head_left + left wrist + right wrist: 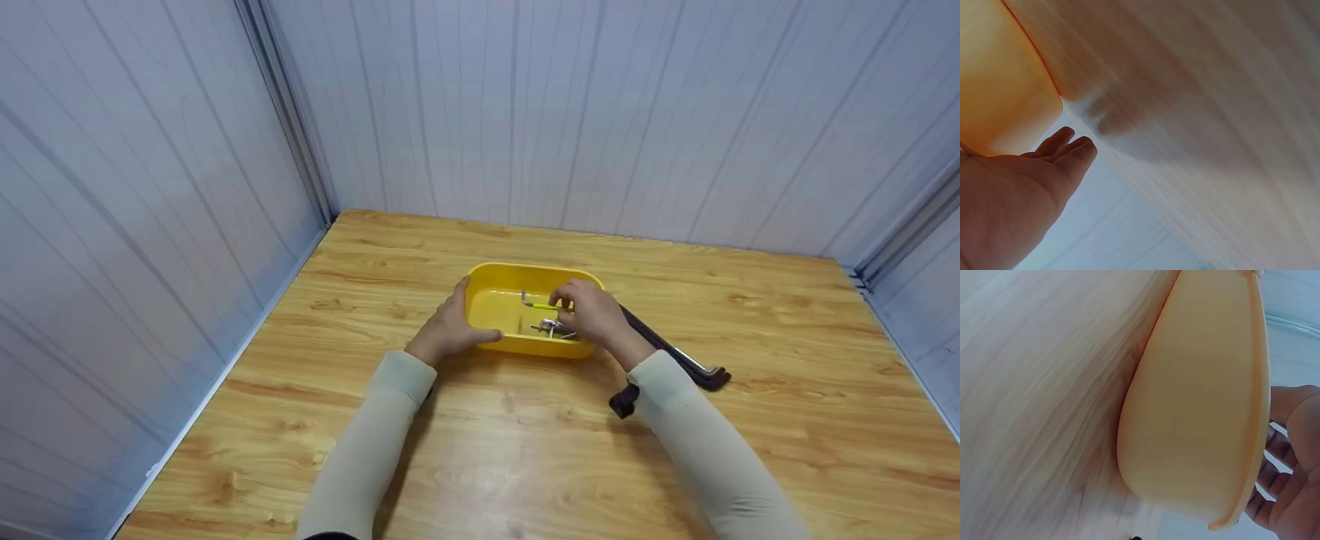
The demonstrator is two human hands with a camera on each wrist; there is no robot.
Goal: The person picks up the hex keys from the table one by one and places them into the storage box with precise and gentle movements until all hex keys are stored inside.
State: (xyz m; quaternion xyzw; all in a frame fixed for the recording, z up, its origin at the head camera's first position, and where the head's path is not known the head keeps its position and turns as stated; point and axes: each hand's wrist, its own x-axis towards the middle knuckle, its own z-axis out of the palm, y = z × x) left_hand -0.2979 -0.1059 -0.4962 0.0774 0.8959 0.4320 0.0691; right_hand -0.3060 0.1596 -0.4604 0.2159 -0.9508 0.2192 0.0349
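Note:
A yellow plastic basin sits on the wooden table. My left hand holds its left end, the thumb over the near rim and the fingers along the outer wall. Over the right part of the basin, my right hand pinches an L-shaped hex key with a yellow-green sleeve. Its bent silver end points left. Below it in the basin lie several small silver metal pieces, partly hidden by the hand. The right wrist view shows the basin's outer wall, which hides what the fingertips hold.
Long dark L-shaped hex keys and a silver one lie on the table right of the basin, partly under the right forearm. White panel walls stand behind and at both sides.

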